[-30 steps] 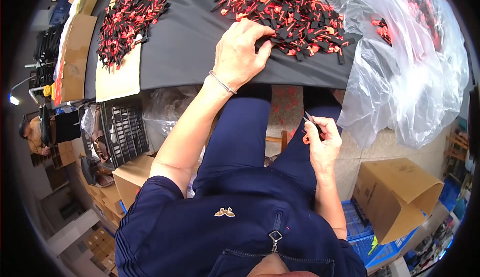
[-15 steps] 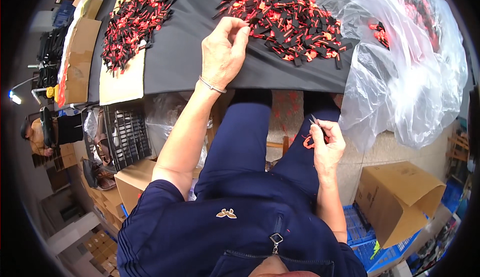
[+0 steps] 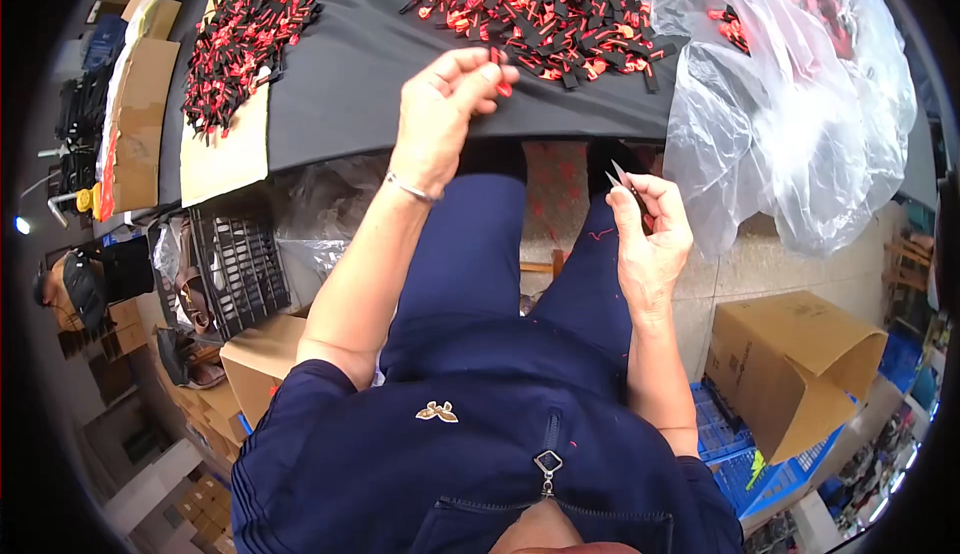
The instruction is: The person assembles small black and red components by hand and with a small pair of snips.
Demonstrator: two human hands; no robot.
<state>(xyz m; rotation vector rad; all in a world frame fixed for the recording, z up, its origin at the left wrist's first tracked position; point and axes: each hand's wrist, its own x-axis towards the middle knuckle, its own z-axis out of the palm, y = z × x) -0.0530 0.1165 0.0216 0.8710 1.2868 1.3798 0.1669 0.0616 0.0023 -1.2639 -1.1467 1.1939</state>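
Between the fingertips of my left hand point(image 3: 435, 119) is a small black-and-red tab piece point(image 3: 502, 82), pinched just in front of the table's near edge pile. My right hand point(image 3: 652, 244) grips small thread snips point(image 3: 618, 176), their two pointed blades apart and pointing up, over my right thigh. A big heap of the same black-and-red tab pieces point(image 3: 540, 24) lies beyond my left hand on the black tablecloth point(image 3: 350, 84). Another heap of them point(image 3: 250, 44) sits to the left on a tan sheet point(image 3: 225, 164). A loose red thread point(image 3: 602, 235) lies on my right trouser leg.
Clear plastic bagging point(image 3: 770, 144) with more red pieces hangs over the table's right edge. At lower right an open cardboard box point(image 3: 790, 364) rests on a blue crate point(image 3: 725, 434). A black crate point(image 3: 245, 264) stands below the table at left. Another person is far left.
My left hand has drawn back from the heap with a piece in its fingers. A red thread that hung by my right hand now lies on my trouser leg. The view has shifted slightly.
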